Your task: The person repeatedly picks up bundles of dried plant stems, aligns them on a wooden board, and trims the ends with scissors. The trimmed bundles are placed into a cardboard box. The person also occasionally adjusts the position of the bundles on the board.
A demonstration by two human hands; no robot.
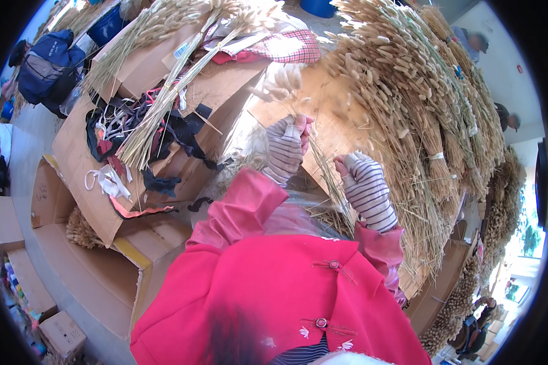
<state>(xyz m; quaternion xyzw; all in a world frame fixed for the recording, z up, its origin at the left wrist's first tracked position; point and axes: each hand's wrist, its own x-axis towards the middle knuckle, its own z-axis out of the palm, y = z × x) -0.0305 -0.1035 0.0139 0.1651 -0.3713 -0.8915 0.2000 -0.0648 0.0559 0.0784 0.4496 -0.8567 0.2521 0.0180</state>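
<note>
My left hand (287, 145), in a striped fingerless glove, is closed around a small bunch of dried bunny-tail grass (285, 86). Its fluffy heads rise above the fist, and its thin stems run down towards my lap. To the right, my right hand (367, 188) wears a matching glove, with its fingers curled beside those stems. Whether it pinches a stem is too blurred to tell. Beyond it, a large heap of dried bunny-tail grass (392, 77) covers much of a wooden board (322, 93).
On a cardboard box (237, 84) at left lie tied grass bunches (164, 107) and dark cloth strips (187, 130). A checked cloth (287, 45) lies at its far end. Below stands an open carton (91, 269). A person in a blue jacket (48, 68) is at far left.
</note>
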